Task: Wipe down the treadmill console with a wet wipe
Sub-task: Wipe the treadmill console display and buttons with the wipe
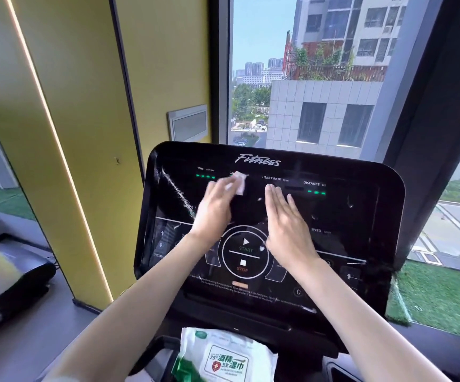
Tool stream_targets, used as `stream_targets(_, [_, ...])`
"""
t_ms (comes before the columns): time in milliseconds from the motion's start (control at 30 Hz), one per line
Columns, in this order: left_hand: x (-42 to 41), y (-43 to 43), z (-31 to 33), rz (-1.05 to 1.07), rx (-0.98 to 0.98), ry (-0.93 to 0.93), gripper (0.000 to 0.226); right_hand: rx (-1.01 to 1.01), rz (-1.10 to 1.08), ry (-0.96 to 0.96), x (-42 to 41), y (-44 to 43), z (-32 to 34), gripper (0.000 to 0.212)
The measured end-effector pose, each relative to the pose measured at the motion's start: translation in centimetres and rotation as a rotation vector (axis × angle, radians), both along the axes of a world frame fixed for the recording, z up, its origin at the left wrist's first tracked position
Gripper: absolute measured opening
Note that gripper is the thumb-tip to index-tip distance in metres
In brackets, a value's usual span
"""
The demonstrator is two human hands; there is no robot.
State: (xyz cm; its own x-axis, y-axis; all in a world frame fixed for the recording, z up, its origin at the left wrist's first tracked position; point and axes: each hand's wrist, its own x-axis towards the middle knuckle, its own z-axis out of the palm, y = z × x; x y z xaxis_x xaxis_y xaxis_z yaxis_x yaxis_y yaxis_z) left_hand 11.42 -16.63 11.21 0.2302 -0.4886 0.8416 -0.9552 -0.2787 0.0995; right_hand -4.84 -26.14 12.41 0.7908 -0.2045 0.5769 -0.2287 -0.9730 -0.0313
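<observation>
The black treadmill console [355,216] fills the middle of the view, with lit readouts and a round START/STOP control [244,271]. My left hand [215,208] reaches to the upper left of the screen. It pinches a small folded white wet wipe [239,183] at its thumb side, against the glass near the calories readout. My right hand [286,219] lies flat with straight fingers over the middle of the screen, just right of the left hand, holding nothing. Streaks and smears show on the glass at the left.
A white and green pack of wet wipes [223,357] lies on the tray below the console. A yellow wall [85,106] stands to the left and a large window [306,78] behind. Another treadmill [11,285] sits at the far left.
</observation>
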Motion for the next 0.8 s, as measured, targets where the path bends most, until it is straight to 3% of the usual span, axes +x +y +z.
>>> stream_targets(100, [1.2,0.5,0.6,0.287,-0.34,0.449,0.051,-0.002,-0.007,-0.013,0.1,0.2,-0.3,0.09])
stream_targets(167, [-0.5,-0.2,0.8,0.237,-0.248,0.33,0.057,-0.014,-0.005,-0.007,0.0,0.3,-0.1,0.087])
stream_targets(267, [-1.6,-0.4,-0.3,-0.077,0.044,-0.021,0.063,-0.047,0.022,0.038,-0.6,-0.1,0.3,0.092])
stream_targets(300, [-0.8,-0.1,-0.2,-0.088,0.027,0.008,0.06,-0.036,0.03,0.039,-1.0,-0.3,0.3,0.092])
stream_targets(400, [1.1,0.7,0.4,0.152,-0.309,0.489,0.052,-0.012,0.004,-0.034,-2.2,-0.5,-0.1,0.089])
stream_targets(433, [0.5,0.7,0.4,0.214,-0.334,0.538,0.052,-0.016,-0.008,-0.054,-2.4,-0.4,-0.5,0.087])
stream_targets(467, [-0.4,0.5,0.4,0.223,-0.279,0.459,0.055,-0.023,-0.02,-0.064,-2.6,-0.3,-0.9,0.086])
stream_targets(567, [-2.2,0.2,-0.8,-0.028,0.028,0.046,0.07,-0.02,-0.066,-0.076,-2.9,-0.7,-2.4,0.082])
stream_targets(600, [-1.7,0.4,-0.5,-0.067,0.059,0.006,0.072,-0.026,-0.082,-0.069,-3.0,-0.8,-2.7,0.083])
stream_targets(633, [-0.9,0.5,0.1,-0.053,0.026,0.051,0.07,-0.046,-0.094,-0.064,-3.2,-1.0,-3.1,0.084])
stream_targets(733, [0.2,0.2,1.4,0.189,-0.272,0.452,0.053,-0.112,-0.121,-0.075,-3.3,-1.3,-3.5,0.079])
stream_targets(800, [-1.9,-0.7,1.2,0.216,-0.249,0.424,0.055,-0.114,-0.139,-0.095,-3.0,-1.0,-3.4,0.071])
